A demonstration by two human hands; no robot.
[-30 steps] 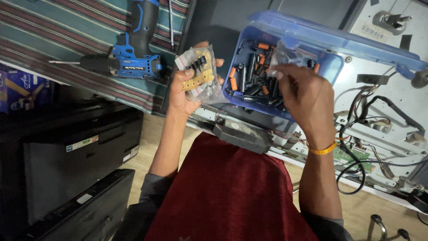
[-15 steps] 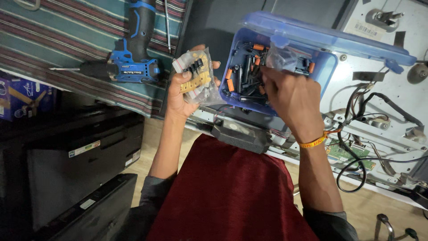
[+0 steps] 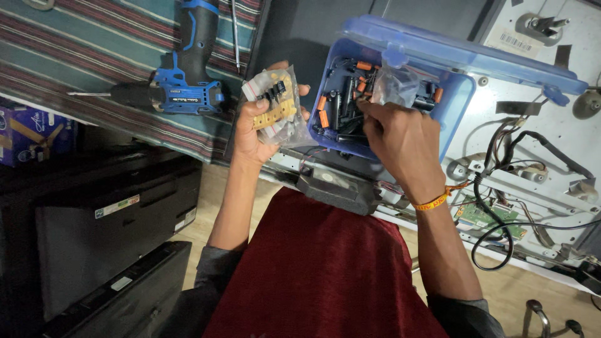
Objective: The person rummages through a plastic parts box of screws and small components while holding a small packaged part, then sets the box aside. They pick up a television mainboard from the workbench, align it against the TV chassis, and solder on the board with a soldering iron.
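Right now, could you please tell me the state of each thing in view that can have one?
Blue plastic box: open, lid swung back, small dark and orange parts inside.
Clear plastic bags of parts: held up in the left hand.
Right hand: fingers in the box, among the parts.
Blue cordless drill: lying on its side on the striped cloth.

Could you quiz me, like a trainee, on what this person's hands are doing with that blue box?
1. True or false: the left hand holds small clear bags of parts.
2. Where is the right hand reaching?
A. the drill
B. the blue box
C. the floor
3. What lies on the striped cloth?

Key
1. True
2. B
3. A blue and black drill
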